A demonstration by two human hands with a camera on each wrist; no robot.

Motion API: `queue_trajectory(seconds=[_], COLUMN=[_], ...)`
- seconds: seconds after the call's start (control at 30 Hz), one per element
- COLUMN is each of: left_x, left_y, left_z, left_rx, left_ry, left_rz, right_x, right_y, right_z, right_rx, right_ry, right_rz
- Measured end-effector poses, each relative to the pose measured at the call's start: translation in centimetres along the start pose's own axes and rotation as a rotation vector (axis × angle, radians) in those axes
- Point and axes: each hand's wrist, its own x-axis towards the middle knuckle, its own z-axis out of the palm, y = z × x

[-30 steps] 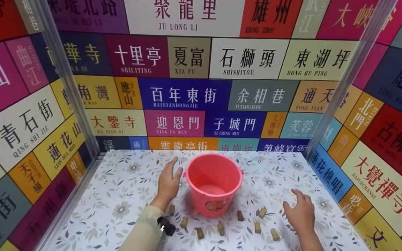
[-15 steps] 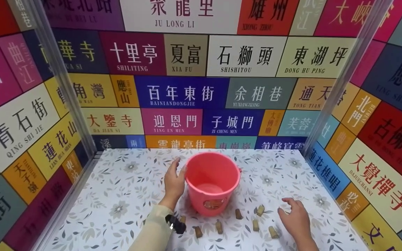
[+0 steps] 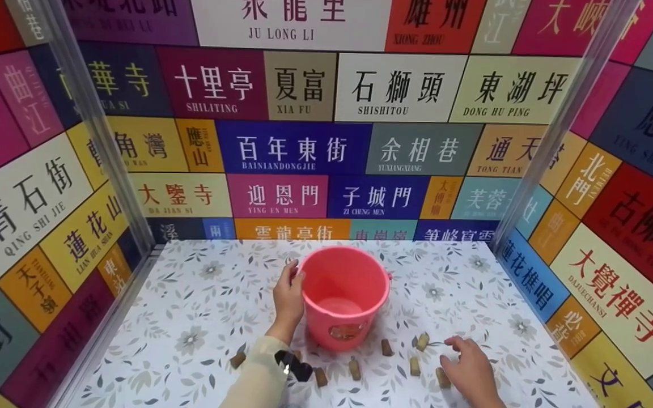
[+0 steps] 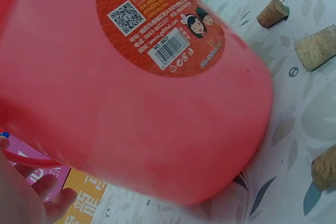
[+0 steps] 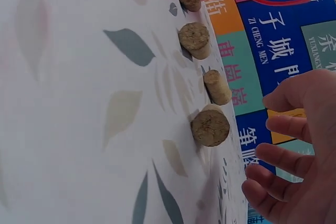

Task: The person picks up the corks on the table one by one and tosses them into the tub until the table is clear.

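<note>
A pink-red plastic bucket stands upright on the table, a printed round label on its side. At the bucket's left rim is my left hand, fingers loosely bent; in the left wrist view they lie near the bucket's thin red handle. My right hand hovers at the right, fingers spread and slightly bent, holding nothing. Beneath its fingertips lies a cork, partly covered by the hand in the head view. Other corks stand close by, one in front and another farther back.
Several more corks are scattered before the bucket, including a dark one, one in the middle and one left of my sleeve. The table has a leaf-patterned cover. Colourful sign-covered walls enclose three sides.
My left hand has moved right, from beside the bucket to its rim, and a cork left of the sleeve has come into view. My right hand has moved left and nearer, over the rightmost cork.
</note>
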Motion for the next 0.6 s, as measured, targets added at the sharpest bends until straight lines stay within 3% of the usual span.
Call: queue_trajectory(seconds=[0.27,0.6], left_x=[-0.2,-0.1], left_y=[0.1,-0.1], left_z=[0.1,0.3], left_rx=[-0.057,-0.123], left_ry=[-0.033,-0.06], left_rz=[-0.048,-0.073], right_x=[-0.5,-0.4], right_y=[0.0,-0.2], right_z=[1.1,1.5], right_rx=[-0.014,-0.059], right_ry=[-0.077,-0.089], right_rz=[0.005,-0.037])
